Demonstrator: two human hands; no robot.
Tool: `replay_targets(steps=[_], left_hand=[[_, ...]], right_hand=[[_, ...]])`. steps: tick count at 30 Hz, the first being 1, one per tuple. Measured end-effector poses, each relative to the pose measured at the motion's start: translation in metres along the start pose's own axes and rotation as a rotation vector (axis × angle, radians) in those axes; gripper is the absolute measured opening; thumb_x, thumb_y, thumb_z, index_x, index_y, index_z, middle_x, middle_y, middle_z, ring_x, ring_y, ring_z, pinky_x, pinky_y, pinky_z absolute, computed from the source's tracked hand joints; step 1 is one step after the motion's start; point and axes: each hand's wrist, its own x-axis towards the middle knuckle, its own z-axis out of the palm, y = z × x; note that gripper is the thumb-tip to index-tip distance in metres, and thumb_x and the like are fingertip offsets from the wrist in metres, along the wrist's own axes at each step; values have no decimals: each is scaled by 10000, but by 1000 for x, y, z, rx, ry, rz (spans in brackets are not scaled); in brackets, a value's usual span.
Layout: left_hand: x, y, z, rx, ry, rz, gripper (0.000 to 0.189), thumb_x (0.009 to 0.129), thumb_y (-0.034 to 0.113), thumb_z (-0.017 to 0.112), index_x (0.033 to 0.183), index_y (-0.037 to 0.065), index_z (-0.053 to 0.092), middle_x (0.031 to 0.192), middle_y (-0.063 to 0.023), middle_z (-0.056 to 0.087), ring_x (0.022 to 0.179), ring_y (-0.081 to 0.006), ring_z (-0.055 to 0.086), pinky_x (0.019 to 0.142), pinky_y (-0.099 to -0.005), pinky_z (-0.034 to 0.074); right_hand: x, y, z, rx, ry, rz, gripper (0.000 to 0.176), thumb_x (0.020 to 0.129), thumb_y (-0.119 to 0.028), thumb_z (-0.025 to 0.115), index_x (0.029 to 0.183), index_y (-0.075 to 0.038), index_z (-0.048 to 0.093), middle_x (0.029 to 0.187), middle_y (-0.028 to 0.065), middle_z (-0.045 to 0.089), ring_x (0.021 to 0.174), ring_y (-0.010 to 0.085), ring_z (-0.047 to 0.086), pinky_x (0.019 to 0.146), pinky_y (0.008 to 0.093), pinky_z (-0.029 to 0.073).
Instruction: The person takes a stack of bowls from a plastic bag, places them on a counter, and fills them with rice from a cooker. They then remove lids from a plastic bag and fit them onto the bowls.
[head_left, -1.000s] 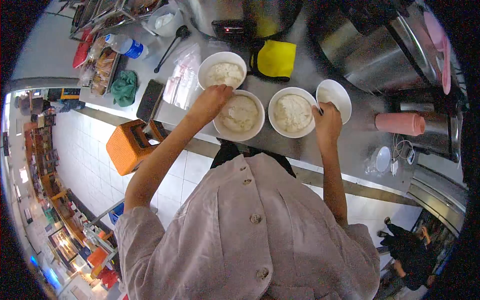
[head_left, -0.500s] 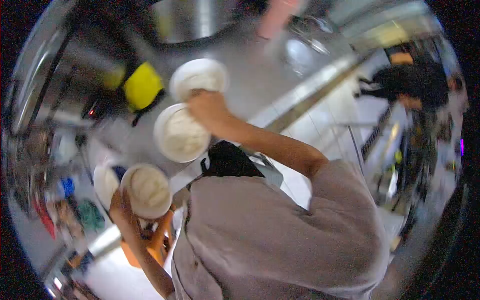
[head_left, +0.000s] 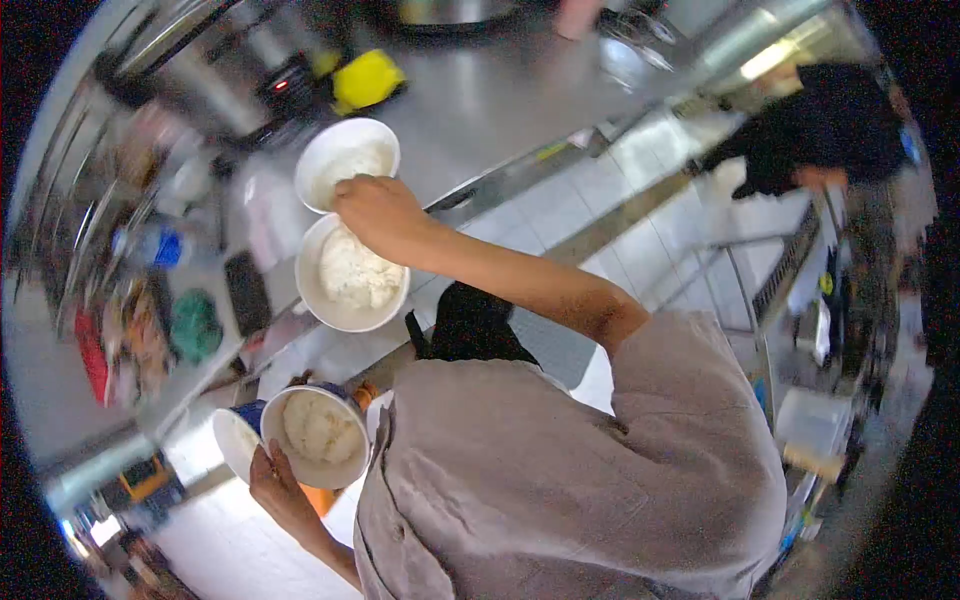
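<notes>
Steel counter, tiled floor, rice bowls

One camera, worn on the head, looks steeply down past the person's own shirt onto the steel table at the frame's top and the tiled floor. Its wide lens curves the edges. The left hand and right hand lie close below it, fingers on bowls.
</notes>
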Motion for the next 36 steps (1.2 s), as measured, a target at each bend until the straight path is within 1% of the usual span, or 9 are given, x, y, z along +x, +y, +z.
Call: replay_targets(steps=[2,4,5,7,12,13,17,22,36], left_hand=[[-46,-73,-7,28,129,-13,239,880,135,505,840,-95,555,755,-280,558,664,-391,539,613,-456,409],[-78,-85,-35,-143,115,-343,199,860,115,516,861,-80,557,771,-274,563,705,-417,540,644,-457,413],[-98,-115,-36,-8,164,-283,163,845,94,519,839,-67,548,788,-258,567,736,-415,542,657,-455,408],[-119,-135,-40,-50,263,-459,167,842,108,519,808,-54,536,812,-239,573,751,-403,538,662,-442,413],[-206,-193,-22,-156,456,-774,201,859,162,509,829,-34,543,781,-228,575,746,-391,547,649,-453,423],[-163,-154,-5,-133,454,-852,204,861,166,507,826,-32,544,780,-227,574,743,-388,547,647,-450,425],[-159,-140,18,-145,439,-1055,200,859,157,504,772,-22,527,739,-220,565,714,-378,549,634,-442,426],[-178,-139,30,-159,506,-1155,203,855,154,498,749,-16,528,728,-218,560,709,-368,555,647,-438,431],[-173,-115,-3,-172,708,-1257,251,844,185,516,710,-25,547,731,-213,574,716,-370,563,662,-443,435]], right_hand=[[0,-63,26,103,-28,-129,118,698,-66,563,767,3,628,913,139,597,906,277,577,782,369,485],[9,-130,47,230,-162,-155,138,749,-108,563,828,-11,623,975,147,599,964,288,559,848,390,453],[16,-156,67,267,-199,-280,160,782,-143,563,876,-26,618,1024,155,591,985,294,552,866,395,442],[35,-212,84,405,-382,-290,189,786,-162,572,893,-10,607,1013,179,583,947,335,545,821,398,442],[36,-340,147,442,-376,-703,175,784,-140,577,879,4,605,951,176,574,890,347,548,759,404,440],[78,-301,166,484,-452,-728,181,787,-142,572,890,4,600,991,180,572,923,345,544,788,409,441],[104,-322,194,420,-726,-771,199,793,-134,564,920,18,589,1045,200,568,980,356,532,835,411,437],[106,-325,243,515,-404,-1050,161,783,-111,570,849,33,601,883,217,569,825,379,545,738,405,434],[93,-342,204,521,-497,-956,75,731,-43,568,777,13,587,803,145,534,778,337,538,683,426,434]])
